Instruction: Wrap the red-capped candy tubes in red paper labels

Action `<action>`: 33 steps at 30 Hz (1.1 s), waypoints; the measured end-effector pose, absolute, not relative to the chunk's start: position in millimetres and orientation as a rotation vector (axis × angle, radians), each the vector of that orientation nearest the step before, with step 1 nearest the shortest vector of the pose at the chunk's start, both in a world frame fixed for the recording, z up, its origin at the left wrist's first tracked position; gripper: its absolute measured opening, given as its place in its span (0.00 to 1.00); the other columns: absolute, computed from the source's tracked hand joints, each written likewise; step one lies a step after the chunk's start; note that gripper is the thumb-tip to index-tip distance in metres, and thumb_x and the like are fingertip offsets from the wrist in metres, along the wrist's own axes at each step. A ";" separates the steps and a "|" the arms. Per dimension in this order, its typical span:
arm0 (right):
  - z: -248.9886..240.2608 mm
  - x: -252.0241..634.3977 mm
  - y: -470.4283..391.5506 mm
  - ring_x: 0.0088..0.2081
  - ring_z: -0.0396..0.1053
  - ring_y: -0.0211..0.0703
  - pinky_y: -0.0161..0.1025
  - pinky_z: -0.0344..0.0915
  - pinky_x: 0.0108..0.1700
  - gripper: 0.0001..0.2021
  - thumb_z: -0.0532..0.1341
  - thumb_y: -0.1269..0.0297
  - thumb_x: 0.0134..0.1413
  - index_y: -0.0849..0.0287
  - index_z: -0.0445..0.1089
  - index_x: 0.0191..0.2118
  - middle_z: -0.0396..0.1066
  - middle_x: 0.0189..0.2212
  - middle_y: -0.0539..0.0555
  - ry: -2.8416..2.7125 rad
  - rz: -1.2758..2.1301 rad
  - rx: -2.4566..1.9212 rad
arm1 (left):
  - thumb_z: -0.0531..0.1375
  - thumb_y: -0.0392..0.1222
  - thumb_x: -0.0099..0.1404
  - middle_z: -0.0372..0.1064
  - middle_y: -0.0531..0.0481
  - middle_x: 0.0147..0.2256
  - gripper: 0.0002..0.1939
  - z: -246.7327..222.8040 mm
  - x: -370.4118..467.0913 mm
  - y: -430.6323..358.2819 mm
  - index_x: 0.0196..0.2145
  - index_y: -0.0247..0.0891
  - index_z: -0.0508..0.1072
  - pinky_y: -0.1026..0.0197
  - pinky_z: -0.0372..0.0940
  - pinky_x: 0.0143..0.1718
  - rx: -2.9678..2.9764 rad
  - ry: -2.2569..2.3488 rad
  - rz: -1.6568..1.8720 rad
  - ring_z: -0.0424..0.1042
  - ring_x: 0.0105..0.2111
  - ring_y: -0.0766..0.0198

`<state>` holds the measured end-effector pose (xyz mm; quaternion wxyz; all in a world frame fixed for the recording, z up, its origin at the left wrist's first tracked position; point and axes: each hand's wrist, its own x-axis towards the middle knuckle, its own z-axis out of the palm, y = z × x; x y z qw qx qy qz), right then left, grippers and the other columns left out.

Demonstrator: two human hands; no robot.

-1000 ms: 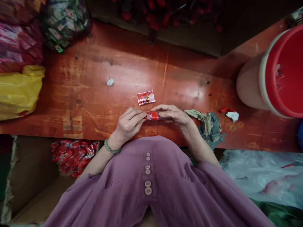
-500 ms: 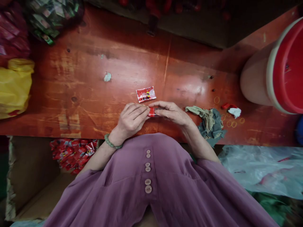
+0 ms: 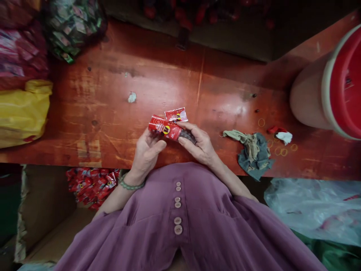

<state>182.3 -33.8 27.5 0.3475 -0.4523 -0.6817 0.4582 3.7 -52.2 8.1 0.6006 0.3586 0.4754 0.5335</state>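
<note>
With fingers [image 3: 191, 128] and thumb of the right hand [image 3: 201, 145], gripping the dark, see-through end of a small red packet [image 3: 172, 131], thumb along the near side. Held in front of the body at the near part of the worktop [image 3: 220, 82], printed side up, showing a yellow mark. At the left hand [image 3: 146, 152], can see a thumb lifted away from the red end and fingers curled behind or beneath it; impossible to say whether lightly supporting or merely close by. Half a second ago, pinched between both hands and largely covered by the left; now bared along most of its length and slanted, with its left end farther from the body. Probably means, for the handling in progress, less pressing from the left and more reliance on the right grip. Just behind, can still see a second packet [image 3: 178, 114] with matching print, partly overlapped from this angle; impossible to judge contact. Off to the right, can see a crumpled cloth [image 3: 254, 148], untouched. Below the worktop's edge on the left, can see a heap of red packets [image 3: 91, 186] in a cardboard box [image 3: 42, 210].
</note>
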 end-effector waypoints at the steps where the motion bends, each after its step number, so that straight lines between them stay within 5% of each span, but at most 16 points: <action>1: 25.7 178.5 -33.6 0.50 0.73 0.45 0.46 0.70 0.54 0.19 0.58 0.58 0.64 0.55 0.66 0.58 0.73 0.52 0.57 -1.809 1.116 -1.154 | 0.71 0.57 0.53 0.77 0.44 0.46 0.26 10.9 6.6 -53.7 0.45 0.40 0.76 0.52 0.67 0.54 0.669 1.025 1.209 0.76 0.47 0.56; 6: 18.5 165.2 -29.9 0.53 0.71 0.46 0.46 0.70 0.56 0.22 0.59 0.61 0.64 0.56 0.62 0.62 0.72 0.53 0.60 -1.944 0.965 -1.042 | 0.74 0.49 0.50 0.78 0.50 0.29 0.14 17.6 14.1 -48.4 0.29 0.38 0.80 0.61 0.71 0.43 0.300 0.977 1.203 0.75 0.30 0.67; 9: 17.9 165.2 -29.8 0.52 0.72 0.46 0.47 0.71 0.55 0.22 0.60 0.60 0.64 0.56 0.63 0.61 0.72 0.53 0.59 -1.877 1.117 -1.064 | 0.74 0.48 0.49 0.79 0.51 0.29 0.13 16.6 11.2 -41.9 0.28 0.38 0.81 0.61 0.70 0.43 0.247 0.986 1.239 0.75 0.29 0.68; 13: 15.6 168.9 -33.6 0.33 0.74 0.36 0.38 0.76 0.36 0.18 0.60 0.59 0.64 0.54 0.67 0.57 0.77 0.45 0.53 -1.613 1.402 -1.163 | 0.76 0.47 0.45 0.78 0.53 0.29 0.14 13.4 9.8 -38.0 0.27 0.39 0.81 0.62 0.70 0.41 0.246 1.039 1.296 0.74 0.29 0.68; 18: 14.2 167.1 -34.2 0.44 0.76 0.42 0.44 0.75 0.49 0.14 0.63 0.65 0.60 0.54 0.73 0.52 0.78 0.46 0.54 -1.679 1.109 -1.163 | 0.77 0.46 0.41 0.77 0.55 0.27 0.15 12.0 13.4 -34.3 0.25 0.38 0.80 0.64 0.68 0.38 0.294 1.091 1.339 0.72 0.28 0.69; 26: 10.5 159.2 -33.8 0.44 0.76 0.43 0.45 0.76 0.49 0.15 0.63 0.64 0.60 0.54 0.72 0.52 0.77 0.48 0.54 -1.602 1.207 -1.177 | 0.77 0.51 0.41 0.78 0.53 0.27 0.16 7.6 11.2 -31.4 0.25 0.40 0.80 0.62 0.70 0.39 0.245 1.036 1.368 0.74 0.28 0.67; 33: 5.0 157.6 -29.6 0.34 0.75 0.35 0.36 0.78 0.35 0.19 0.64 0.58 0.59 0.51 0.67 0.55 0.77 0.45 0.51 -1.357 1.596 -1.051 | 0.75 0.51 0.47 0.78 0.52 0.26 0.15 7.7 8.5 -30.5 0.25 0.38 0.80 0.63 0.69 0.36 0.359 1.111 1.311 0.73 0.26 0.68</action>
